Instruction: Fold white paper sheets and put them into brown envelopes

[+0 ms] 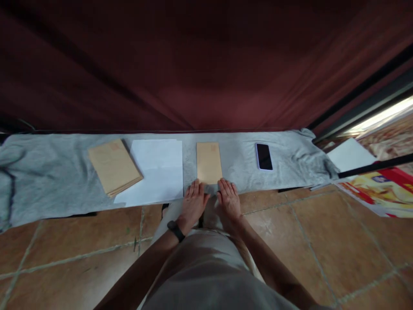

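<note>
A brown paper envelope [209,162] lies flat on the grey cloth, its short side toward me and a faint reddish mark near its far right corner. My left hand [194,199], with a dark band on the wrist, rests at the near left corner of the envelope, fingers stretched out. At the near right corner lies my right hand [228,197], also flat with its fingers extended. Both hands touch the cloth's front edge and hold nothing. To the left, a stack of similar brown envelopes [114,165] overlaps several white paper sheets [158,170].
The grey cloth [238,172] covers a long narrow surface. A smartphone [264,156] lies on it to the right. Behind rises a dark red fabric wall [206,86]. A colourful printed box or bag [380,189] and a black frame bar [374,167] are at far right.
</note>
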Demonstrator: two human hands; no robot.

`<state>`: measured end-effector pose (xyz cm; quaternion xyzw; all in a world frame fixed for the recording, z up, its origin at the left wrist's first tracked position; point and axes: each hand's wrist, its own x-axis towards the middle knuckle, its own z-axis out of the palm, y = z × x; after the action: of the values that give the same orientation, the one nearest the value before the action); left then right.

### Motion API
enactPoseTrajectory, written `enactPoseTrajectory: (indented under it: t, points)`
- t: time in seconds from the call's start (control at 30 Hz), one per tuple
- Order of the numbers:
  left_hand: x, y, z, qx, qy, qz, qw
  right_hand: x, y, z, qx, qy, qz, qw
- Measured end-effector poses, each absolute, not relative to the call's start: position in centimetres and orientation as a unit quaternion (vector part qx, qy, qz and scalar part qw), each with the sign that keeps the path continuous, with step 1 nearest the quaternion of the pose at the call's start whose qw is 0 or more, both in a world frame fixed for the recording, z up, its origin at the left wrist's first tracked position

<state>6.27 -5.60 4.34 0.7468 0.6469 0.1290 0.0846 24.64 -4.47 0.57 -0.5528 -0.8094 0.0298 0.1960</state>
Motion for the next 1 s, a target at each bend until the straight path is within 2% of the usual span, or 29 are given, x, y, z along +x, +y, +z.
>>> enactPoseTrajectory:
  t: [0.27, 0.47, 0.6, 0.73, 0.8, 0.87, 1.0]
  points:
    - [6.0, -1.2, 3.4, 0.611, 0.707, 0.312, 0.171, 24.4, -4.2, 0.3, -0.569, -0.798, 0.032, 0.194]
    - [5.9, 1.0, 2.6, 0.454, 0.731, 0.404, 0.310, 23.7, -4.1, 0.8, -0.585, -0.782, 0.046, 0.210]
    - [7.3, 0.8, 4.6, 0.470, 0.664, 0.458, 0.359, 22.8, -3.5, 1.9, -0.597, -0.763, 0.063, 0.240]
    - [9.9, -0.4, 7.8, 0.523, 0.597, 0.461, 0.396, 22.5, -2.7, 3.4, -0.618, -0.730, 0.117, 0.268]
    - [10.7, -1.0, 8.7, 0.559, 0.567, 0.446, 0.408, 22.9, -2.2, 4.0, -0.625, -0.700, 0.159, 0.306]
    - [10.7, -1.2, 8.7, 0.595, 0.551, 0.428, 0.399, 23.6, -1.5, 4.3, -0.632, -0.642, 0.208, 0.380]
    - [8.9, -1.0, 6.4, 0.638, 0.569, 0.398, 0.333, 25.8, 0.2, 3.9, -0.630, -0.431, 0.361, 0.536]
